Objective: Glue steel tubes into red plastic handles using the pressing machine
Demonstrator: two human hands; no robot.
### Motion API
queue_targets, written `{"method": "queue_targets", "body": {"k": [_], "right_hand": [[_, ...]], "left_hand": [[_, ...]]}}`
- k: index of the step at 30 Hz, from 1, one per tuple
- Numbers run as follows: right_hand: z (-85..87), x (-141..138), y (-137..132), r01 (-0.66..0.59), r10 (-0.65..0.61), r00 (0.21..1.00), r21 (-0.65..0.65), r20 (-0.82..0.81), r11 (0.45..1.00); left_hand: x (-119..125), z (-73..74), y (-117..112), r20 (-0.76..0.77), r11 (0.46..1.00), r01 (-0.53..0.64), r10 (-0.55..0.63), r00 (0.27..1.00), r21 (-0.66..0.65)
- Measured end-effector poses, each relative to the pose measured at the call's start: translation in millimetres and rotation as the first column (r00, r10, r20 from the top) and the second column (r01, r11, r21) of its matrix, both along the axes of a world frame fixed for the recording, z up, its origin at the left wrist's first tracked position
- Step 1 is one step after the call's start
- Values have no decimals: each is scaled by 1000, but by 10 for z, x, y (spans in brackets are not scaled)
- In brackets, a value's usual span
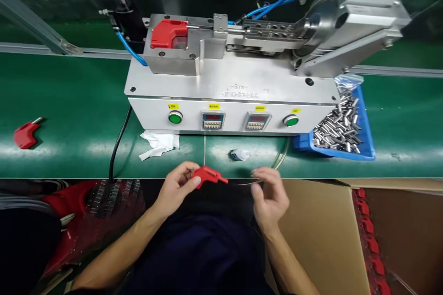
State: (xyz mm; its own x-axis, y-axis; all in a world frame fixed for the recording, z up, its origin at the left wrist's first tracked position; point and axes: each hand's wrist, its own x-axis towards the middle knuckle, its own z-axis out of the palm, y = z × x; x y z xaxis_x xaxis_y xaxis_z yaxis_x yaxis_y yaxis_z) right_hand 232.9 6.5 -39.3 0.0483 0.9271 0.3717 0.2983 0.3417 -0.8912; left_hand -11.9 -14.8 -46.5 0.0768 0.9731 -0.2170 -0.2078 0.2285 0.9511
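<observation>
My left hand (182, 184) is closed on a red plastic angled part (206, 175) at the front edge of the bench. The part's narrow tip points right. Level with that tip, my right hand (270, 193) pinches a thin wire-like piece (247, 183) that reaches towards the red part. Whether the two touch is hard to make out. Beyond my hands stands a metal bench machine (228, 83). Another red part (169, 33) sits in its fixture block, with a metal rod at its right end.
A blue bin (368, 131) of small metal pins stands right of the machine. One red part (26, 134) with a metal pin lies far left. White tissue (159, 144), a small bottle (240, 154) and a black cable (119, 147) are along the front. A cardboard box (318, 226) is below right.
</observation>
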Motion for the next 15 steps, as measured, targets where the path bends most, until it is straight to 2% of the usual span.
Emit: {"method": "queue_targets", "body": {"k": [1,2,4,6,9,12,15], "right_hand": [[-29,17,71,93,-92,995,-16,44,996],[-57,12,146,131,-125,987,-48,102,990],[-105,-47,287,98,-73,975,-110,212,989],[-135,-138,382,49,-16,968,-130,249,990],[-129,-238,403,-31,56,991,-205,118,978],[-65,-254,329,-159,152,987,-291,-46,943],[23,-247,261,-199,198,980,-270,-31,942]], "left_hand": [[-14,-18,64,43,999,-35,36,998,-22],[-15,-34,129,86,998,-55,58,995,-35],[5,-57,251,150,996,-80,83,985,-32],[23,-71,340,176,995,-99,99,980,-6],[8,-82,391,167,996,-82,74,983,43],[-28,-98,375,173,995,-49,34,984,88],[-29,-123,347,208,991,-66,41,977,115]]}}
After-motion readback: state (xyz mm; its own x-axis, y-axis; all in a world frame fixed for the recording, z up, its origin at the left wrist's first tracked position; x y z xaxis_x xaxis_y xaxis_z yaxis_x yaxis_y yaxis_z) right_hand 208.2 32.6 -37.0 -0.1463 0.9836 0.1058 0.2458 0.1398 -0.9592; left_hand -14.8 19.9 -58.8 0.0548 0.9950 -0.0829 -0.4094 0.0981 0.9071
